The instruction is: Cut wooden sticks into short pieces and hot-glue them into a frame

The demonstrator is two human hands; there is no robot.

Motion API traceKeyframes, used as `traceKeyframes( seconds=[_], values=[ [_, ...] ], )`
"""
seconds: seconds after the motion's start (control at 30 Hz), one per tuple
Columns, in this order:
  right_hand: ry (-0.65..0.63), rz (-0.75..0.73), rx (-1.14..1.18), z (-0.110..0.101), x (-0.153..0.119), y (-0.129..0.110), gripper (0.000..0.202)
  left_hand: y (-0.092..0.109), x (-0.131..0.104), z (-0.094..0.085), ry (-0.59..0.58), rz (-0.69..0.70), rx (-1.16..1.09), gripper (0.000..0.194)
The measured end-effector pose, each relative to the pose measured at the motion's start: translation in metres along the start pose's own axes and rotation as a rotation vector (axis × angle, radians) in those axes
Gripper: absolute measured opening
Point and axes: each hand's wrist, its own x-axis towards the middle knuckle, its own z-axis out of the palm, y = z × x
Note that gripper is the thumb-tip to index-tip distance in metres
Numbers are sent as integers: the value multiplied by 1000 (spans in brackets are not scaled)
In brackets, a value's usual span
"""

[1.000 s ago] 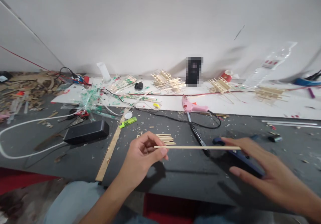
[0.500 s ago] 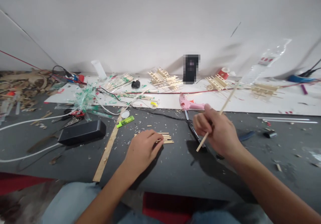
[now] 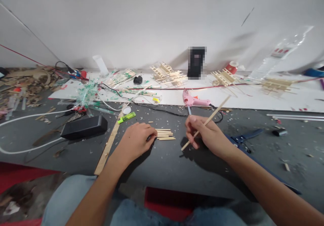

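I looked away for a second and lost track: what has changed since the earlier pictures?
The left hand has let go of the long stick and moved down to the left ends of the short sticks. The right hand has moved leftward, taken hold of the long stick and now holds it slanted. The short sticks and the pink glue gun stayed put.

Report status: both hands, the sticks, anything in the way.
Right hand gripping one long wooden stick, aslant. Left hand at the left ends of the short sticks. Nearby: pink glue gun beyond right hand, blue plier-type tool partly hidden by right forearm.
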Motion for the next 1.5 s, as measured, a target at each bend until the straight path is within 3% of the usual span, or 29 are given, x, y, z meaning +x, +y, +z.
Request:
traceKeyframes(
  seconds=[0.23,0.4,0.53,0.63,0.77,0.93,1.1,1.23,1.5],
  values=[
    [-14,-2,44,1,3,4,37,0,5,9,-39,60,3,18],
    [17,-35,48,-1,3,3,25,-3,0,-3,-33,74,-60,17],
    [-91,19,-87,2,1,1,28,13,-4,-14,53,-25,-335,12],
    [-122,-26,-124,6,-1,1,27,28,-2,-11,80,-125,-543,9],
    [-84,-39,-188,10,-4,1,21,43,1,-2,48,-140,-657,10],
    [-145,5,-315,11,-6,1,16,50,1,7,23,-199,-720,13],
    [-182,19,-179,5,-3,4,17,49,0,11,9,-269,-806,13],
    [-133,-14,-23,1,-2,1,17,44,-2,7,24,-302,-933,14],
    [-154,-37,-19,7,-6,3,17,43,-3,10,38,-245,-910,11]
  ],
)
